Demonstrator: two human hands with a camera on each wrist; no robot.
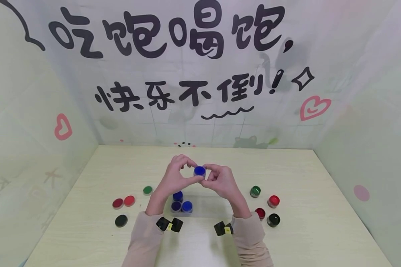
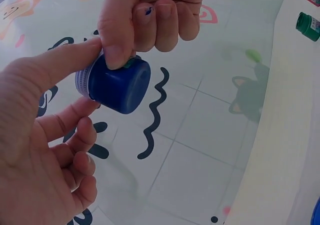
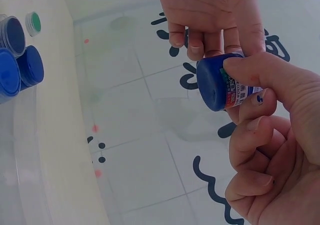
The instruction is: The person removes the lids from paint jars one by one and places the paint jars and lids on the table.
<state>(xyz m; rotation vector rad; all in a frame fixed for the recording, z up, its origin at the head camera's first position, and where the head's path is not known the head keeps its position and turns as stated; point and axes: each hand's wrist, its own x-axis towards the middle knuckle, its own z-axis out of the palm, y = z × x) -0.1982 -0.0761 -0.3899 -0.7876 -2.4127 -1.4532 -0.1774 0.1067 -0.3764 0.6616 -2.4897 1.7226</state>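
Both hands hold one small blue paint jar (image 1: pixel 199 171) up over the table, in the middle of the head view. Thumb and forefinger of the left hand (image 1: pixel 175 177) pinch it around its clear ridged lid (image 2: pixel 84 80). From the other side the right hand (image 1: pixel 223 181) grips the jar's body, its thumb laid along the blue wall (image 2: pixel 117 85). A printed label (image 3: pixel 237 91) shows partly under the right thumb in the right wrist view. The right hand's other fingers are curled in, and there is a blue smear on one fingernail.
Below the hands lies a clear tray (image 1: pixel 208 207) with blue jars (image 1: pixel 187 206) at its left end. Red, green and dark lids (image 1: pixel 129 201) lie on the left. Lidless jars of green (image 1: pixel 255 191), red (image 1: pixel 273 201), dark red and black paint stand on the right. A printed backdrop (image 1: pixel 187 129) rises behind.
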